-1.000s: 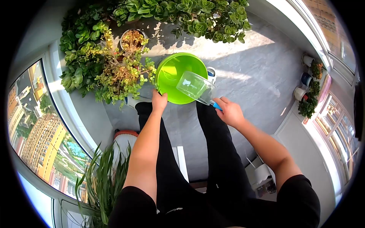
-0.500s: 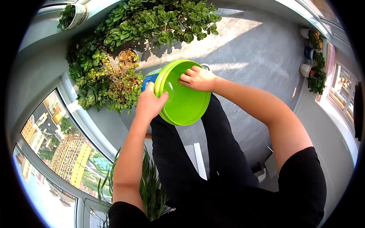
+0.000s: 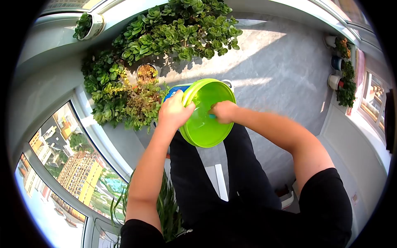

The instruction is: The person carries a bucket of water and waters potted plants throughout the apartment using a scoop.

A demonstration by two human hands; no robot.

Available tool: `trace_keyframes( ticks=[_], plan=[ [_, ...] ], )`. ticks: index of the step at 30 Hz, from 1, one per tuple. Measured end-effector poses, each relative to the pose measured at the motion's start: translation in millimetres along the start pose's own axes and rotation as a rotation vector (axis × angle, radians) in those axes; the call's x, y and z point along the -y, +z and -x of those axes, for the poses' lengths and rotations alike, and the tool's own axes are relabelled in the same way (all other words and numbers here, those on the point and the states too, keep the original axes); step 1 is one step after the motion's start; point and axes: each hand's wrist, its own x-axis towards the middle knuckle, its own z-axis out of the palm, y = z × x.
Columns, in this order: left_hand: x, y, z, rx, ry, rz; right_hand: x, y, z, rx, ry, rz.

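Note:
A bright green bucket (image 3: 209,130) with a blue label is tilted so that its open mouth faces me, above my legs. My left hand (image 3: 176,111) grips its left rim, thumb over the edge. Inside the mouth is my right hand (image 3: 223,112), closed on the blue handle (image 3: 212,116) of the clear scoop. Only a bit of the handle shows by the fingers; the clear part of the scoop can hardly be made out against the green.
Leafy plants (image 3: 186,33) spread beyond the bucket, with a pot of yellowish growth (image 3: 147,73) among them. Several small pots line the right wall, one of them white (image 3: 334,81). A long-leaved plant (image 3: 167,206) stands at lower left, beside the windows.
The scoop was over the bucket's mouth a second ago; my right hand is now inside the bucket with it. The bucket has tipped toward me, and my left hand has moved up its left rim.

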Motion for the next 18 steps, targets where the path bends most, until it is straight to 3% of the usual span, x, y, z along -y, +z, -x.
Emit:
trace_keyframes(
  ticks=[5, 7, 9, 11, 13, 18],
  plan=[
    [39.7, 30.8, -6.3, -0.068, 0.042, 0.07, -16.6, 37.6, 25.6, -0.177, -0.106, -0.41],
    [55.7, 38.8, -7.1, -0.023, 0.029, 0.079, -10.6, 11.6, 54.6, 0.087, 0.227, -0.974],
    [67.7, 44.8, -7.9, 0.068, 0.024, 0.088, -15.4, 12.1, 75.3, 0.084, 0.234, -1.008],
    [86.3, 59.3, -11.5, 0.021, 0.025, 0.158, -22.7, 17.7, 95.5, 0.077, 0.241, -1.043],
    [100.7, 69.6, -17.7, -0.03, 0.029, 0.226, -30.1, 21.0, 112.3, -0.036, 0.28, -1.328],
    [137.0, 113.8, -44.8, -0.029, -0.119, 0.343, -27.4, -10.8, 140.8, -0.142, 0.33, -1.43]
  ],
)
